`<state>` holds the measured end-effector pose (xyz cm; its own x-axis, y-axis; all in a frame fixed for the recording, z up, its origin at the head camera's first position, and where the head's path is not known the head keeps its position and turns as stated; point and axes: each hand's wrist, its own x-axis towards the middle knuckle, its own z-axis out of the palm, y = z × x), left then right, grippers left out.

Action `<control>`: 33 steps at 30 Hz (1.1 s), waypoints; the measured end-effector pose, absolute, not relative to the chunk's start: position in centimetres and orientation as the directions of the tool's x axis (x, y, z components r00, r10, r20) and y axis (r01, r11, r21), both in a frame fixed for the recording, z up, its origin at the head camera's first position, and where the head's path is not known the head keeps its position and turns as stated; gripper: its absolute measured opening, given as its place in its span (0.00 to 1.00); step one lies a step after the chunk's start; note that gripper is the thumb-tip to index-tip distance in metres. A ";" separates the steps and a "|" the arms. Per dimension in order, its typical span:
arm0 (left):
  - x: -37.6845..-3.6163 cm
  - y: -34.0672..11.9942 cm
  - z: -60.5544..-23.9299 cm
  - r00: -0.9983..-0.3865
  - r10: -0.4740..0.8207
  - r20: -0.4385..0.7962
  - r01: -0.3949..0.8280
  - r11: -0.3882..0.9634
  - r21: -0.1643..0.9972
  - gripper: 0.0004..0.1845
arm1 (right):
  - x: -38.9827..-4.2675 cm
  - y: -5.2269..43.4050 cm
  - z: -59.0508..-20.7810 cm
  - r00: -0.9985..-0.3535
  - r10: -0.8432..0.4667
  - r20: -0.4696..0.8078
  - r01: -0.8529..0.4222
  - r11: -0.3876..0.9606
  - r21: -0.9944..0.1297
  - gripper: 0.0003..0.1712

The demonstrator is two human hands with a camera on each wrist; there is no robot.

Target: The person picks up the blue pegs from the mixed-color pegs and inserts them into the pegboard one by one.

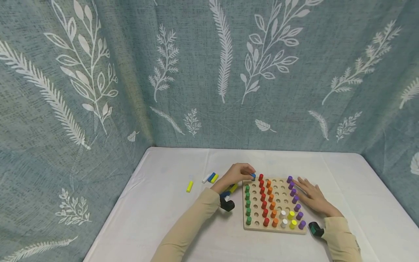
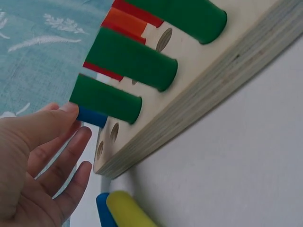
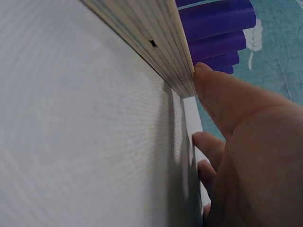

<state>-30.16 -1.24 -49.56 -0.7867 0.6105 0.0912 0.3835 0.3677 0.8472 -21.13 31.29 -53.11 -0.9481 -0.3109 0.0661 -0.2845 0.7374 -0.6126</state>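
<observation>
Pinching a blue peg [image 1: 253, 176] between thumb and fingertips, your left hand [image 1: 237, 174] hovered over the far left corner of the wooden pegboard [image 1: 258, 226], the peg's tip just above the holes there. From the left wrist view, the blue peg [image 2: 92, 116] sat under your thumb, right beside the nearest of the green pegs [image 2: 106, 99] standing in the board's left column, with empty holes just below it.

Your right hand [image 1: 312, 197] lay flat on the table, fingers straight and relaxed, grasping nothing, pressed along the pegboard's right edge beside the column of purple pegs [image 1: 296, 198]. The right wrist view showed your thumb [image 3: 227, 101] touching the board's layered side, purple pegs [image 3: 215, 26] just above it.

Between your two hands the board carried rows of red pegs [image 1: 263, 197] and orange pegs [image 1: 271, 198], with a few white pegs [image 1: 283, 214] and yellow pegs [image 1: 291, 215] nearer your right wrist. Just behind your left wrist lay loose yellow and blue pegs [image 1: 229, 191] on the white tablecloth [image 1: 163, 211]; further out to that hand's left lay a small cluster of white, blue and yellow pegs [image 1: 210, 178] and a single yellow peg [image 1: 189, 186].
</observation>
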 end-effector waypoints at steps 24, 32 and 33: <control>-31.1 -7.0 -47.4 -0.816 0.565 0.118 0.399 0.403 0.824 0.13 | -21.4 31.6 -53.3 -0.947 -0.314 0.072 -0.290 0.735 -0.613 0.31; -31.1 -9.7 -47.0 -0.813 0.567 0.130 0.424 0.424 0.801 0.13 | -21.5 31.6 -53.4 -0.950 -0.309 0.052 -0.277 0.748 -0.603 0.31; -31.1 -10.0 -47.0 -0.812 0.570 0.129 0.426 0.426 0.798 0.13 | -21.5 31.6 -53.4 -0.950 -0.308 0.052 -0.275 0.748 -0.604 0.31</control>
<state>-31.07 -9.97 -47.00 -0.8117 0.5696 0.1294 0.4263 0.4262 0.7979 -21.54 31.61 -53.40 -0.9499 -0.3081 0.0517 -0.2755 0.7480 -0.6038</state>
